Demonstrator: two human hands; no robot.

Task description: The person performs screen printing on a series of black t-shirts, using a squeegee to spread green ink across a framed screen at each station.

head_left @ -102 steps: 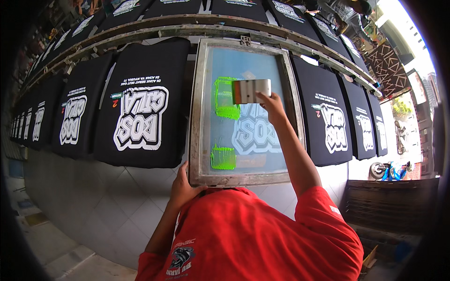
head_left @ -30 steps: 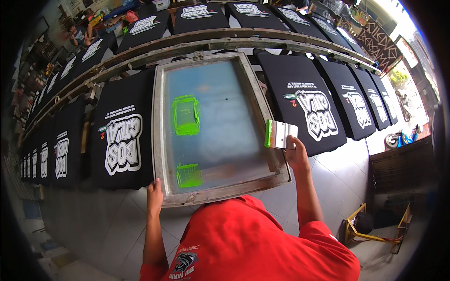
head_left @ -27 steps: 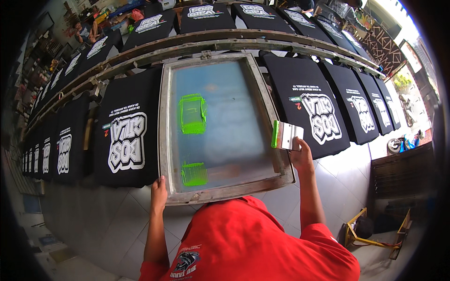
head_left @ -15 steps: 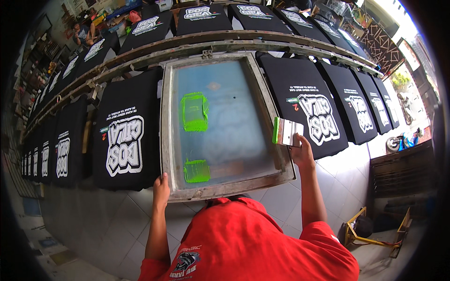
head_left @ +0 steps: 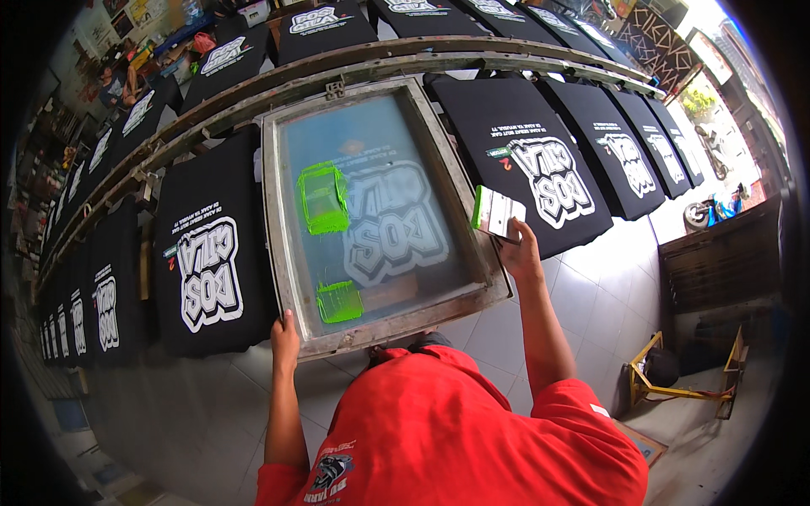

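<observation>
Centre of frame: metal-framed printing screen [head_left: 371,211], lying over a black shirt, white lettering showing through the blue mesh, two patches of green ink [head_left: 323,199] on its left half. Lower left corner of the frame: left hand [head_left: 284,333], fingers curled over the rail, gripping it. Right of the screen, just off its right rail: right hand [head_left: 521,250], fingers closed round the handle of a squeegee [head_left: 496,212], green-edged blade held clear of the mesh and above a printed black shirt [head_left: 527,160]. Left of the screen: another printed shirt [head_left: 209,253]; further shirts along the curved metal rail [head_left: 354,59] toward both upper corners. Lower centre: red shirt [head_left: 456,438] of the worker. Good practice, as judged here: frame kept level and square to the rail, squeegee kept off neighbouring prints to avoid stray ink.
</observation>
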